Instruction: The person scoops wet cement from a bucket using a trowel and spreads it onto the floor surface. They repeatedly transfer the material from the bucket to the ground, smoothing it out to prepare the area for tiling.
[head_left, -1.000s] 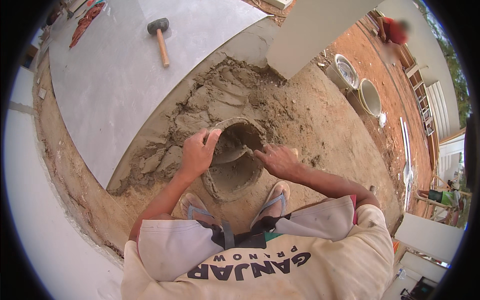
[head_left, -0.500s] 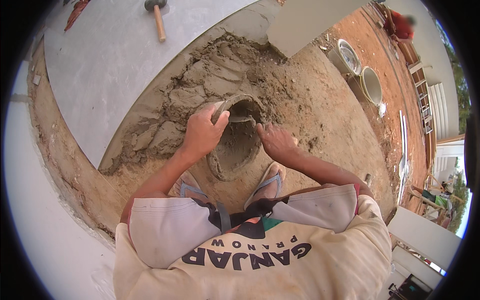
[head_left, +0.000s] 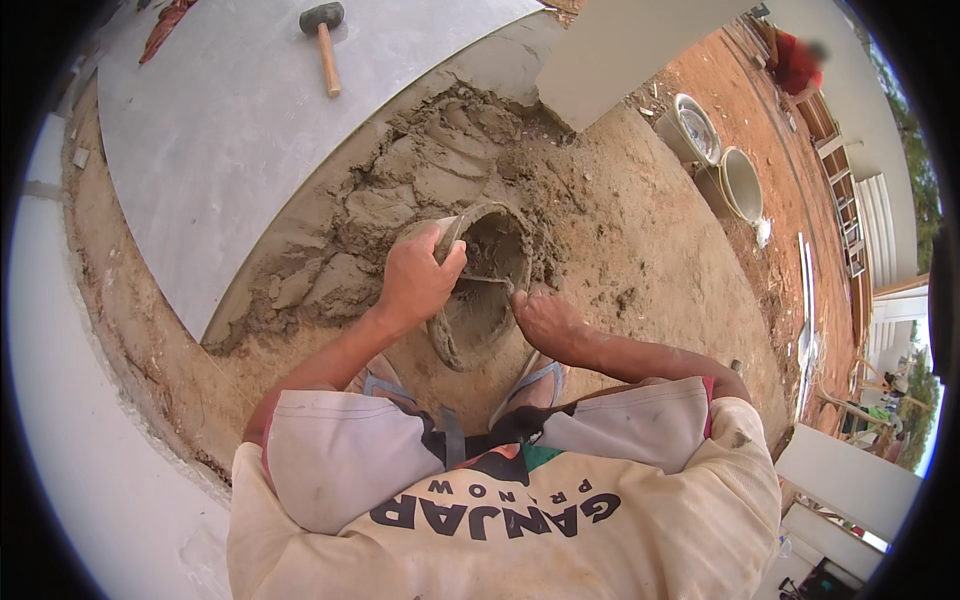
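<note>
Between my feet is a mortar-smeared bucket (head_left: 446, 348), tilted, its mouth facing up toward me. My left hand (head_left: 418, 278) is closed round its left rim, thumb over the edge. My right hand (head_left: 552, 326) is closed at the right rim on a trowel (head_left: 488, 281); the blade's edge shows inside the bucket, while the fist hides the handle. Grey mortar coats the bucket's inner wall. Just beyond lies a rough spread of wet mortar (head_left: 425, 165), touching the edge of a large grey slab (head_left: 230, 150).
On the slab rests a rubber mallet (head_left: 328, 58) with a wooden handle. A pale panel (head_left: 610, 60) juts in at the top. Two buckets (head_left: 741, 185) stand at the right on reddish soil. A person in red (head_left: 797, 68) is far off at the upper right. A white wall (head_left: 80, 400) runs along the left.
The bucket has shifted slightly right and toward me, tilting more, with my left hand still on its rim. My right hand and the trowel have moved lower in the bucket's mouth.
</note>
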